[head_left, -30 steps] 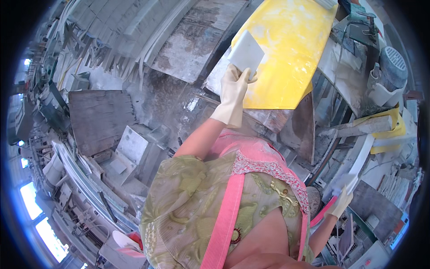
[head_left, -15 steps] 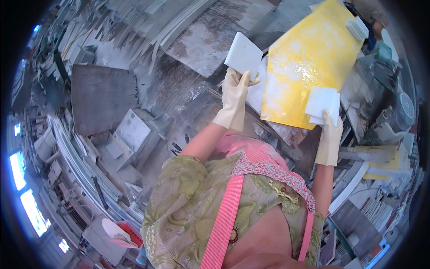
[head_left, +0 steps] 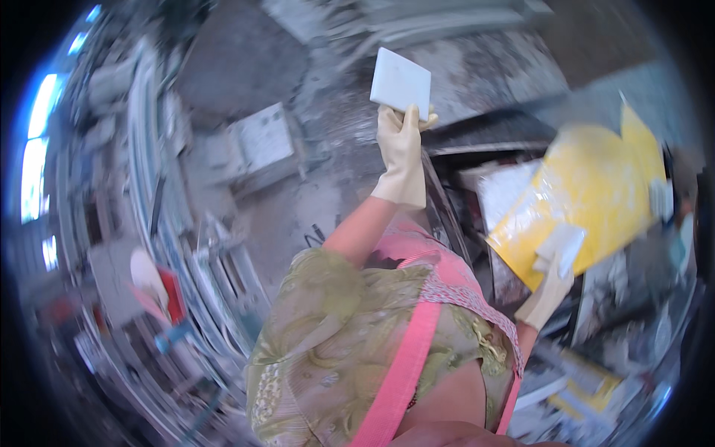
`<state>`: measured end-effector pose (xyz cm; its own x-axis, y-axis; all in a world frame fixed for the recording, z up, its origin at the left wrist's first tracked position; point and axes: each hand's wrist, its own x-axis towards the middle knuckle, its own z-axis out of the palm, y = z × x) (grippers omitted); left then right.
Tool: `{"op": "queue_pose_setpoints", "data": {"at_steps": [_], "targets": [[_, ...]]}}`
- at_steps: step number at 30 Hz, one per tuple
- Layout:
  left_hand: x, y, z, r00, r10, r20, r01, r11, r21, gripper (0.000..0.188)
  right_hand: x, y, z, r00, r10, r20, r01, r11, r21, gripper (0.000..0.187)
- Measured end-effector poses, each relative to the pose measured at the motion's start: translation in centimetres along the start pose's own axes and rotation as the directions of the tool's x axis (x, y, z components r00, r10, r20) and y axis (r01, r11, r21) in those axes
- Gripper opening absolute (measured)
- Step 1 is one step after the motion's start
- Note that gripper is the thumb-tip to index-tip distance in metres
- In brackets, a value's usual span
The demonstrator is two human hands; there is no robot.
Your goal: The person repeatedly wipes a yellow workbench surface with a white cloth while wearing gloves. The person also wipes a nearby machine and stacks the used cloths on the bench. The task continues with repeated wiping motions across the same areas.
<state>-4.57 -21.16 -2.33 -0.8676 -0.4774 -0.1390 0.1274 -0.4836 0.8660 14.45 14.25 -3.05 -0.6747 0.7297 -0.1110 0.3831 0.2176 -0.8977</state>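
Observation:
My left hand [head_left: 401, 141], in a cream rubber glove, is raised and closed on the lower edge of a square white tile [head_left: 401, 82], which it holds up tilted. My gloved right hand [head_left: 553, 289] is closed at the near edge of a small stack of white tiles [head_left: 562, 247]. That stack is over the near part of a wet yellow sheet [head_left: 596, 175]. Blur hides how many tiles are in the stack and whether it rests on the sheet.
Beyond the yellow sheet's right edge sits another white tile stack [head_left: 661, 200]. Left of my left arm stands a grey block-like stand [head_left: 264, 138]. Long pale strips [head_left: 141, 149] run along the left, near a red object [head_left: 171, 294]. A dark board [head_left: 242, 59] leans farther back.
The view has swung, so the surroundings shift and blur, and the yellow sheet appears lower and farther right. My left hand still holds its tile, my right hand the stack.

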Motion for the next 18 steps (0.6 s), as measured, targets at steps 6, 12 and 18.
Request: {"op": "queue_pose_setpoints", "data": {"at_steps": [6, 12, 18], "targets": [[1.0, 9.9, -10.7, 0.786, 0.393, -0.476, -0.389, 0.914, 0.113, 0.017, 3.0, 1.3, 0.4, 0.989, -0.133, 0.058, 0.143, 0.965, -0.220, 0.040], [-5.4, 17.3, -22.7, 0.438, 0.567, -0.698, -0.513, 0.795, 0.324, 0.018, 5.1, 0.2, 1.9, 0.956, -0.199, 0.216, 0.250, 0.937, -0.242, 0.041], [-11.2, 19.8, -28.8, 0.205, 0.640, -0.741, -0.469, 0.729, 0.500, 0.017, 5.6, -0.2, 2.1, 0.925, -0.227, 0.306, 0.307, 0.918, -0.249, 0.042]]}}
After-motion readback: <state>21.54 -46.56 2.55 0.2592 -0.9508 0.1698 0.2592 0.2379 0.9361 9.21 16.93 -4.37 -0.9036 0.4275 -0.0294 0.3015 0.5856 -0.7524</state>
